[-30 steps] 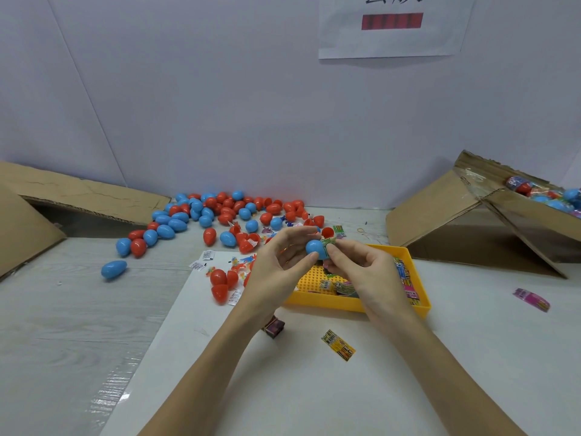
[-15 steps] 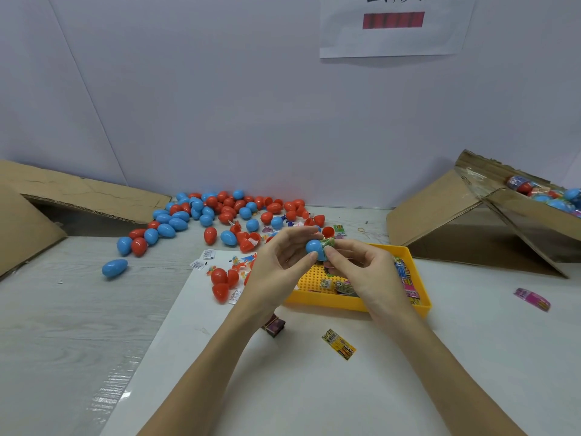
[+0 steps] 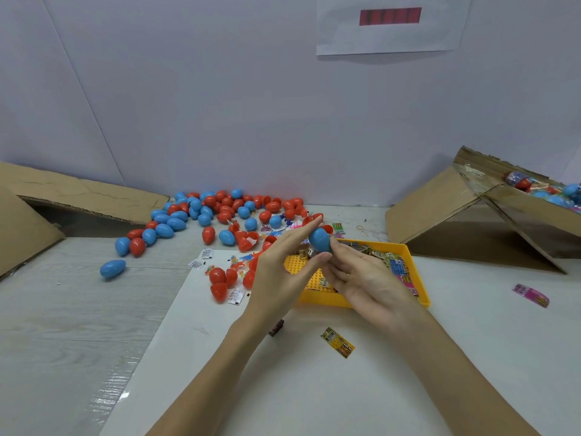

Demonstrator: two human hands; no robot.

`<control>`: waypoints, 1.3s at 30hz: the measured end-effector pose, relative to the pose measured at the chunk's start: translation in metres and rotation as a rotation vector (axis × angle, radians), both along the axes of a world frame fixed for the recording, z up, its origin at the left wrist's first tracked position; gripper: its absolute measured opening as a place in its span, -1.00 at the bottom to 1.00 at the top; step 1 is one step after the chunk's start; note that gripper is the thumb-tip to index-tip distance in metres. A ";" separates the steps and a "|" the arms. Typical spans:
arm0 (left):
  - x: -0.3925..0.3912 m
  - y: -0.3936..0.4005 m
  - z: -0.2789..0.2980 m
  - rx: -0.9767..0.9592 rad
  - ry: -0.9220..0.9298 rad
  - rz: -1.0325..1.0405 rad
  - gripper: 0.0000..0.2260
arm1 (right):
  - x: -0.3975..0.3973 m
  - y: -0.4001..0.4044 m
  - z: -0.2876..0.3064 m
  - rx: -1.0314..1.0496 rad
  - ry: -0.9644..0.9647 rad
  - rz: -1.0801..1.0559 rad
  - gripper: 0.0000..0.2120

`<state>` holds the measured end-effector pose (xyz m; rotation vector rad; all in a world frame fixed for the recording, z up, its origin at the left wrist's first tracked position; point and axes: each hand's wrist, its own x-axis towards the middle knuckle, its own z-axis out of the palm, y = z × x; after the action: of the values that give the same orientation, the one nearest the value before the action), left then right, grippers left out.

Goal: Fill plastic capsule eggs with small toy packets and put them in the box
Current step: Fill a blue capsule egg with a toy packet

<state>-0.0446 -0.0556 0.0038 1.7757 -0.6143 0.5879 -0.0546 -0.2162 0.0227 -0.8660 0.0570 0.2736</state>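
Note:
My left hand [image 3: 283,269] pinches a blue capsule egg [image 3: 319,239] between thumb and straight fingers, above the back left part of the yellow tray [image 3: 416,275]. My right hand [image 3: 367,280] is turned palm up beside it, one fingertip pressing the egg's right side and the other fingers relaxed. No packet shows at the egg. Small toy packets [image 3: 396,265] lie in the tray. The cardboard box [image 3: 534,221] at the far right holds several filled eggs [image 3: 562,195].
A pile of red and blue eggs [image 3: 220,212] spreads along the back wall, one blue egg [image 3: 112,267] lying apart at left. Red halves [image 3: 220,280] lie left of the tray. A yellow packet [image 3: 338,342] and a pink packet [image 3: 531,295] lie loose. Cardboard flaps [image 3: 78,196] at left.
My right hand has let go of the green packet it was pushing at the egg and turned palm up. The packet is out of sight. The left hand still holds the egg.

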 end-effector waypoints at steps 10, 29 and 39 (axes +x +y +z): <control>0.002 0.005 0.000 0.096 -0.076 0.063 -0.61 | -0.002 0.003 0.002 0.045 0.059 0.056 -0.65; 0.003 0.004 -0.005 0.091 -0.134 0.063 -0.67 | -0.005 0.002 0.006 0.147 0.231 0.118 -0.47; -0.001 -0.002 -0.006 0.093 -0.152 0.119 -0.71 | -0.009 0.007 0.007 0.287 0.292 0.121 -0.46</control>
<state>-0.0457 -0.0578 -0.0022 1.8756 -0.6522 0.7925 -0.0636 -0.2088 0.0294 -0.5403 0.2317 0.5079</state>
